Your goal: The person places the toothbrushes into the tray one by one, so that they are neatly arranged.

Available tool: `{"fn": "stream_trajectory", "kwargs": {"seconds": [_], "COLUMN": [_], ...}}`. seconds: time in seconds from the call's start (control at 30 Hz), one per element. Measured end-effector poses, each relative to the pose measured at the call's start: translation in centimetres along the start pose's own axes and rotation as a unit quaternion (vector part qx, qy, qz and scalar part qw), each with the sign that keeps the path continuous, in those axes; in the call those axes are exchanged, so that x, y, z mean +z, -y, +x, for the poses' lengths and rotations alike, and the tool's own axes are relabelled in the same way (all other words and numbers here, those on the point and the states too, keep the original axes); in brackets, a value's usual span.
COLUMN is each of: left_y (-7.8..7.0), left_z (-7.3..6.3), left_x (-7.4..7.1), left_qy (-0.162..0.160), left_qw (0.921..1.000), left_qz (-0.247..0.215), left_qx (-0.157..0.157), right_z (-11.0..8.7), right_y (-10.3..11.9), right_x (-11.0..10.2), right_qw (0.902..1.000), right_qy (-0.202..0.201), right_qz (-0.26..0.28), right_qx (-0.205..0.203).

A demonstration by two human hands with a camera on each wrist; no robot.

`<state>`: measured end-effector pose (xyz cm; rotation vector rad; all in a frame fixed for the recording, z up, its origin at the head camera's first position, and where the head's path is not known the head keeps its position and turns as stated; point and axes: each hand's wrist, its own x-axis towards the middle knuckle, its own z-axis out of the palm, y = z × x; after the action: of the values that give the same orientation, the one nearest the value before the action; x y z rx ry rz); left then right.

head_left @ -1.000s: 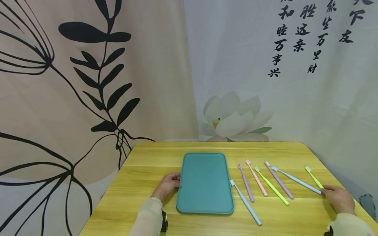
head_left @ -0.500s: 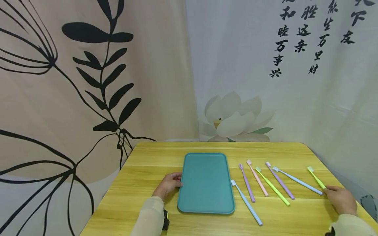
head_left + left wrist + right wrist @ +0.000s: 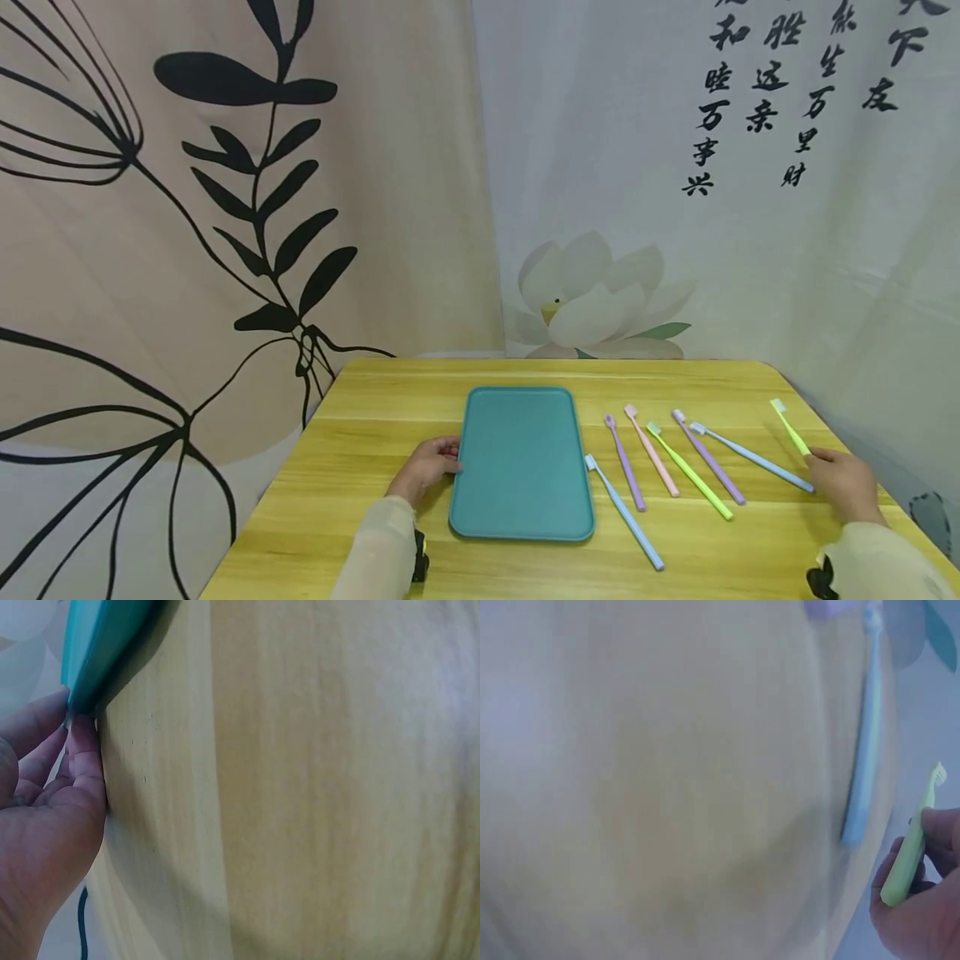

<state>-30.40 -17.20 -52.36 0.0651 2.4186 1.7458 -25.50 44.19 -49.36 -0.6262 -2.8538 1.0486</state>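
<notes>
A teal rectangular tray (image 3: 521, 467) lies on the wooden table, its left rim pinched between the thumb and fingers of my left hand (image 3: 426, 468). My right hand (image 3: 846, 483), at the table's right side, grips a light green toothbrush (image 3: 792, 429) by its handle, head pointing away from me. In the right wrist view the green toothbrush (image 3: 911, 855) is raised off the table, thumb on one side and fingers curled round the other. A blue toothbrush (image 3: 753, 458) lies just left of the right hand.
Between tray and right hand lie several more toothbrushes: a blue one (image 3: 624, 512) beside the tray's right edge, a purple one (image 3: 626, 462), a pink one (image 3: 652, 450), a green one (image 3: 690, 471) and another purple one (image 3: 708, 457). A printed curtain (image 3: 405, 208) hangs behind the table (image 3: 315, 500).
My right hand has lifted the green toothbrush from the table and moved it slightly up and to the left. The left hand and tray have stayed put.
</notes>
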Motion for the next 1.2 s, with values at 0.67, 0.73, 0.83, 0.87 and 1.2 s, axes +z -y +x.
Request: {"fn": "stream_trajectory", "kwargs": {"seconds": [0.67,0.73,0.83,0.87,1.2], "left_y": [-0.2,-0.2,-0.2,-0.2,0.1], "left_z": [-0.1,-0.2,-0.2,-0.2,0.0], "left_x": [-0.2,-0.2,-0.1,0.0,0.0], "left_qy": [0.002,0.002,0.004,0.004,-0.004], "left_qw": [0.9999,0.9999,0.9999,0.9998,0.9998], "left_qz": [-0.008,-0.011,-0.016,-0.019,-0.019], "left_qx": [-0.010,-0.004,-0.002,-0.003,-0.002], "right_z": [-1.1,-1.2,-1.3,-1.5,-3.1], "right_y": [11.2,12.0,13.2,13.6,18.1], "right_x": [5.7,6.5,7.8,8.2,12.0], "right_qw": [0.9893,0.9867,0.9821,0.9806,0.9567], "right_qy": [0.012,0.023,0.033,0.035,0.079], "right_qz": [0.136,0.157,0.184,0.192,0.280], "right_qx": [-0.051,-0.038,-0.024,-0.021,-0.014]}}
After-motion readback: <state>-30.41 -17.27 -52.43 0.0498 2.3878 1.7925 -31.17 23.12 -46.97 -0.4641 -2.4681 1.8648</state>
